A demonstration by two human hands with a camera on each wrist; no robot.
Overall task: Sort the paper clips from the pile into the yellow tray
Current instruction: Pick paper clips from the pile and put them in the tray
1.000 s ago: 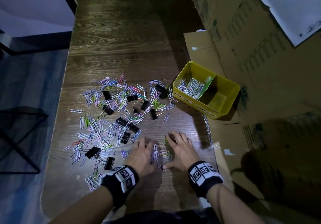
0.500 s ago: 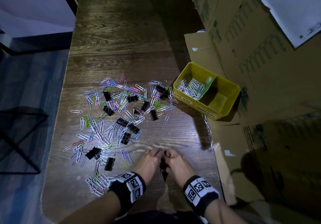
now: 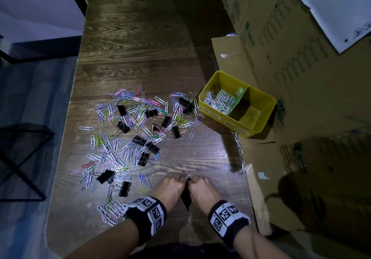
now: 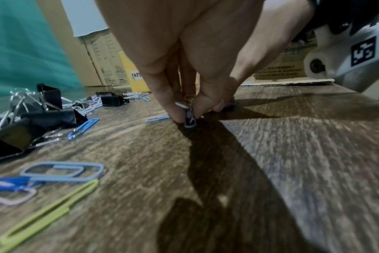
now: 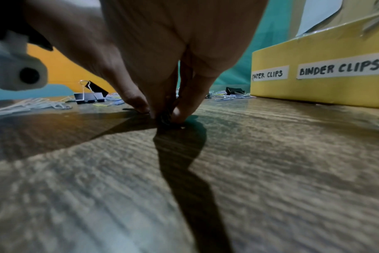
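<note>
From the head camera, both hands meet fingertip to fingertip low on the wooden bench [image 3: 140,37], near its front edge. The left hand [image 3: 169,187] and the right hand [image 3: 201,188] have their fingers curled down, pinching a small bunch of paper clips [image 3: 188,177] between them. The pile [image 3: 132,138] of coloured paper clips mixed with black binder clips [image 3: 145,143] spreads across the bench to the left and beyond the hands. The yellow tray [image 3: 267,100] stands at the right, against cardboard boxes [image 3: 291,47]; its left compartment holds paper clips, the right one looks bare.

From the left wrist, the left hand [image 4: 162,51] pinches the bunch [image 4: 189,118] against the bench top, thumb and fingers pressed on either side. Loose blue and green clips lie in the foreground, binder clips [image 4: 52,118] at the left.

From the right wrist, the right hand [image 5: 173,51] has its fingertips [image 5: 182,111] pressed together on something dark at the bench surface; what it is I cannot tell here. The tray [image 5: 320,92] stands at the right, labelled "PAPER CLIPS" and "BINDER CLIPS".
</note>
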